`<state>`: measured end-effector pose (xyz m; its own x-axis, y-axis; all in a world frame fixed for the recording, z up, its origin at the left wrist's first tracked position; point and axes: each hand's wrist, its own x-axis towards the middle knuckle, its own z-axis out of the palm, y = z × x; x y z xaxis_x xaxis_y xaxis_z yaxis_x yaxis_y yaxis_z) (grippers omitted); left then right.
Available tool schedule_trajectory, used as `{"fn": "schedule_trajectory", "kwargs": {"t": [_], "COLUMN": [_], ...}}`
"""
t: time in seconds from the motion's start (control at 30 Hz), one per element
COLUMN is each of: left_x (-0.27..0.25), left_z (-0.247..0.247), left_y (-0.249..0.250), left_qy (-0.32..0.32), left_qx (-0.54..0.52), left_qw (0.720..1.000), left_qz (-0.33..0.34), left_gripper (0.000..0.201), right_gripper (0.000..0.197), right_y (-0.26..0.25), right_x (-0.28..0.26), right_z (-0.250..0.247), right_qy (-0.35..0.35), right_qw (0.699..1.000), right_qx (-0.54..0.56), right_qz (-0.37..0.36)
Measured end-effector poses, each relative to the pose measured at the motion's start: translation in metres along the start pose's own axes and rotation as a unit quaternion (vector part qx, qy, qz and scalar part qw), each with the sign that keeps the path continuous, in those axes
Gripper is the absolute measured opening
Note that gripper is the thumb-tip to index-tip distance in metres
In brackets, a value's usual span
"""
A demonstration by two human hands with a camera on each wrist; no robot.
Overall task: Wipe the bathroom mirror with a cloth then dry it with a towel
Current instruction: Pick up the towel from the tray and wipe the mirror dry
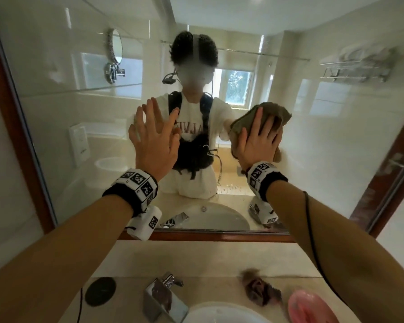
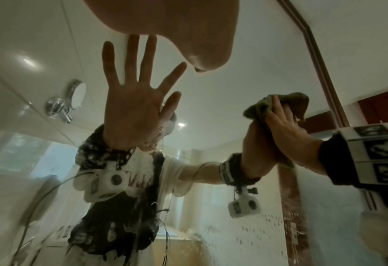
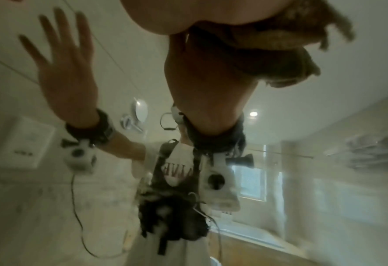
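the right hand (image 1: 258,143) is pressing flat, its fingers (image 1: 257,122) lying straight and spread over a crumpled olive-brown cloth (image 1: 269,117), pinning it against the mirror (image 1: 336,136) a little right of centre; the thumb side is hard to make out, so whether it is tucking round the cloth's edge i cannot tell. the left hand (image 1: 154,138) is holding nothing, its fingers (image 1: 149,113) splayed straight with the palm lying against the glass, seemingly bracing. the glass is looking hazy, with droplets showing low down in the left wrist view. this is probably the wiping step, with drying not yet begun. below, on the counter (image 1: 196,257) beside the faucet (image 1: 163,297), a darker bundled fabric (image 1: 261,290) is lying near a pink dish (image 1: 313,308); it may be the towel. the next move is calling for steady flat pressure and overlapping sweeps toward the untouched edges.
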<state>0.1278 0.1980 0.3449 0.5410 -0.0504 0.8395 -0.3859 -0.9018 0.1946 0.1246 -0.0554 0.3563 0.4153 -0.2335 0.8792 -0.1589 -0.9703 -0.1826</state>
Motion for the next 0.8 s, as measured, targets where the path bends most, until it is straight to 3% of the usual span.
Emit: {"fn": "schedule_trajectory", "kwargs": {"t": [0.07, 0.13, 0.3, 0.47, 0.57, 0.8], "left_x": [0.001, 0.003, 0.006, -0.005, -0.015, -0.030], "left_z": [-0.003, -0.007, -0.011, -0.008, -0.004, -0.006], "left_y": [-0.005, -0.015, -0.049, -0.079, -0.097, -0.115], "left_qy": [0.000, 0.004, 0.009, 0.009, 0.000, -0.019], "left_qx": [-0.002, -0.006, -0.028, -0.041, -0.042, -0.034], "left_qw": [1.000, 1.000, 0.999, 0.999, 0.999, 0.999], "left_qz": [-0.005, -0.012, -0.033, -0.031, -0.022, -0.034], "left_gripper": [0.056, 0.056, 0.055, 0.053, 0.053, 0.057], "right_gripper": [0.063, 0.063, 0.064, 0.062, 0.058, 0.061], "right_y": [-0.021, -0.046, -0.117, -0.166, -0.175, -0.150], "right_x": [0.000, -0.003, -0.039, -0.097, -0.141, -0.138], "right_z": [0.005, 0.008, 0.022, 0.041, 0.056, 0.051], "right_qy": [0.019, 0.022, -0.006, -0.081, -0.149, -0.189], "right_qw": [0.999, 0.999, 0.996, 0.980, 0.945, 0.916], "right_qx": [0.011, 0.020, 0.042, 0.020, 0.001, -0.041], "right_qz": [0.038, 0.030, -0.074, -0.180, -0.290, -0.353]}}
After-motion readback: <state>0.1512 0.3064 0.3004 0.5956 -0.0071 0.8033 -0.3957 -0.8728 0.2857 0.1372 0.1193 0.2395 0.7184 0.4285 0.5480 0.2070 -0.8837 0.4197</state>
